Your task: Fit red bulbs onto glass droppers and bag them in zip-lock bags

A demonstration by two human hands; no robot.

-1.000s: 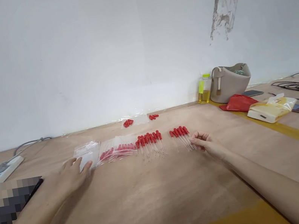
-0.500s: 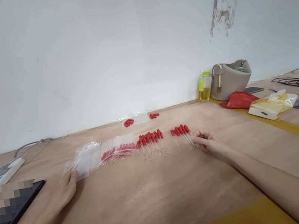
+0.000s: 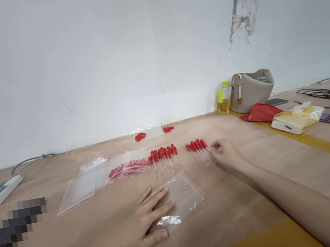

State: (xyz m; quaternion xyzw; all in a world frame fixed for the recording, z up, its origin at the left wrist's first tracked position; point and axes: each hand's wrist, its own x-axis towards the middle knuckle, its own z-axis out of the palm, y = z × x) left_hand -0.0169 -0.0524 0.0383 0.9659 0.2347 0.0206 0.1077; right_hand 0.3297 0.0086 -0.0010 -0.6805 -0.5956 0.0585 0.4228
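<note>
One left hand [image 3: 151, 215] splayed flat on a clear zip bag [image 3: 183, 194], near middle. Few more clear bags [image 3: 83, 183] over to the left. Right hand [image 3: 225, 153] is well apart from it, curled just beside a small fan of red-topped droppers [image 3: 199, 144], can't tell if it's pinching one. Bigger dropper bunch [image 3: 163, 154] sits left of those, next to some bagged red bits [image 3: 138, 162]. Far back by the wall: more red bits [image 3: 140, 137].

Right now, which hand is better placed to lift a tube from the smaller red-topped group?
Probably the right hand: it's beside that group, while the left hand is spread on a clear bag.
</note>
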